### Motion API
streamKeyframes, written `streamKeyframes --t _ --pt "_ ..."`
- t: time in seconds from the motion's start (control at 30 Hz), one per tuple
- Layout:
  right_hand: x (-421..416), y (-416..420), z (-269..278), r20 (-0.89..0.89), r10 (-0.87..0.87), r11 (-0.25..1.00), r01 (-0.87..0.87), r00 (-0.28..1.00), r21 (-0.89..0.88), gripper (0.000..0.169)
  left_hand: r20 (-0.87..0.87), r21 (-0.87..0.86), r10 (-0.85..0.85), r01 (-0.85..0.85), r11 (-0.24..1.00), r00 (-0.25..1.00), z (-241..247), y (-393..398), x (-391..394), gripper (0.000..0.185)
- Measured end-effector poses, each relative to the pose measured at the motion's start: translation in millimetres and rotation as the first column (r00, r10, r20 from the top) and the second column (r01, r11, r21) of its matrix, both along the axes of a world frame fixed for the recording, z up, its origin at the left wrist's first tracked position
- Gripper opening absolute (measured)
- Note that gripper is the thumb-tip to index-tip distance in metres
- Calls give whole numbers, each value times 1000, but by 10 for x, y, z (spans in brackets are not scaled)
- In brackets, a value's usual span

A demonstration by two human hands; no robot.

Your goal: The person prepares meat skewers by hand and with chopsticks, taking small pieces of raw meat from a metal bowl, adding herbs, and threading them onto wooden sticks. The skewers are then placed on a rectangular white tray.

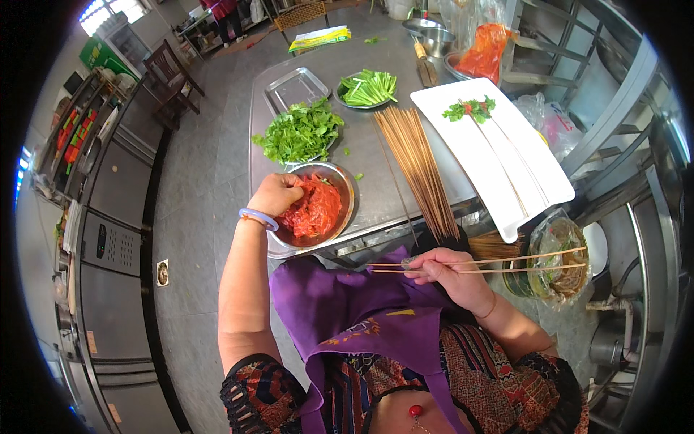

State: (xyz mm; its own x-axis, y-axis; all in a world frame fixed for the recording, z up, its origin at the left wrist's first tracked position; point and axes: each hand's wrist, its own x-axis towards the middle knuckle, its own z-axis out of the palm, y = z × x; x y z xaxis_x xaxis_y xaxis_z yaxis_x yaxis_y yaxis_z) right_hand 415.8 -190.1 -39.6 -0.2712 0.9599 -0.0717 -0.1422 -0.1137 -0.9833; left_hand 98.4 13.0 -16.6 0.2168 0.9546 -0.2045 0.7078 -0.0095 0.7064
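Observation:
My left hand (279, 194) is at the left side of a round steel bowl (351, 203), its fingertips pinched into red marinated meat (320, 211). My right hand (452, 275), in front of my purple apron (358, 304), grips two thin bamboo skewers (534, 257) lying roughly level; no food shows on them. Leafy cilantro (301, 130) is heaped just beyond the meat bowl. A thick bundle of bamboo skewers (417, 168) lies on the steel table (374, 192). To its right, a white tray (520, 157) carries two skewers threaded with red meat and green leaves (477, 108).
Cut green stems (368, 89) fill a bowl near an empty metal tray (293, 81). A wood-handled tool (425, 68) lies by steel bowls (436, 42). Right of my lap stands a plastic-lined bin (558, 266). Metal racking (612, 108) borders the right side. A person (222, 19) stands far off.

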Motion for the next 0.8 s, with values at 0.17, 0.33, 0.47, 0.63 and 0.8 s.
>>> streamKeyframes --t 0.17,0.33,0.47,0.63,0.8 --pt "-20 25 47 2 -7 1000 7 1000 -9 21 489 -192 63 37 981 870 -63 -9 -97 11" --pt "-45 14 28 -4 -11 1000 11 1000 -22 21 561 -123 10 72 990 827 22 -97 -67 9" --pt "-57 16 45 -4 -1 1000 1 1000 -24 20 541 -12 27 -24 1000 841 34 -145 -63 9" --pt "-26 117 220 96 -53 989 38 994 143 19 798 43 -15 -31 999 602 93 -175 -74 11" --pt "-49 503 603 361 -168 937 34 917 349 16 974 -13 8 20 1000 225 137 -197 4 17"
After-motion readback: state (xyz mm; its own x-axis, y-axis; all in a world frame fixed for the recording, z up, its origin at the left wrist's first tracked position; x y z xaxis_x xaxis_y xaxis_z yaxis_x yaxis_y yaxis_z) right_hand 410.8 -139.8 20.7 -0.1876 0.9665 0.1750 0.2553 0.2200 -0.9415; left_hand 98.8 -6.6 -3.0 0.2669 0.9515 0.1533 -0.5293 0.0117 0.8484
